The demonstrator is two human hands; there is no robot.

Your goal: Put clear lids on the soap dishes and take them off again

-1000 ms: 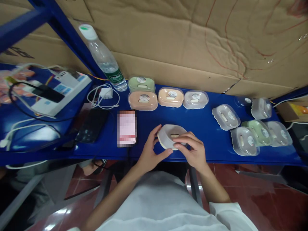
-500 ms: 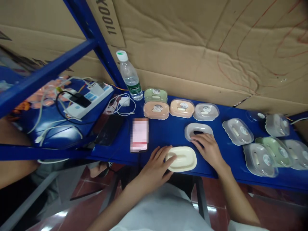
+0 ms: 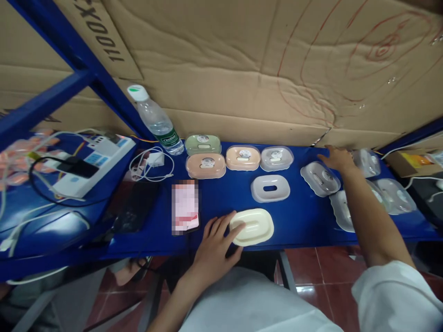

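My left hand [image 3: 217,246] lies palm down at the left end of a cream plastic soap dish base [image 3: 258,228], fingers spread and one fingertip resting inside its rim. Behind that dish is a pale grey oval piece with a slot [image 3: 280,191], with no hand on it. My right hand [image 3: 337,159] is stretched to the back right of the table, thumb and forefinger apart, beside a clear-lidded grey soap box [image 3: 320,179]. The hand covers the spot under it, and I see nothing held in it.
Lidded soap boxes in green [image 3: 203,144], peach [image 3: 206,166] and grey [image 3: 277,158] line the back. More boxes [image 3: 396,196] sit under and beyond my right forearm. A phone [image 3: 186,206], water bottle [image 3: 159,122], white charger cable [image 3: 155,159] and power strip [image 3: 93,166] are left.
My right hand has left the slotted grey piece and reached out to the back right. My left hand stays on the cream dish. The view has turned to the right.
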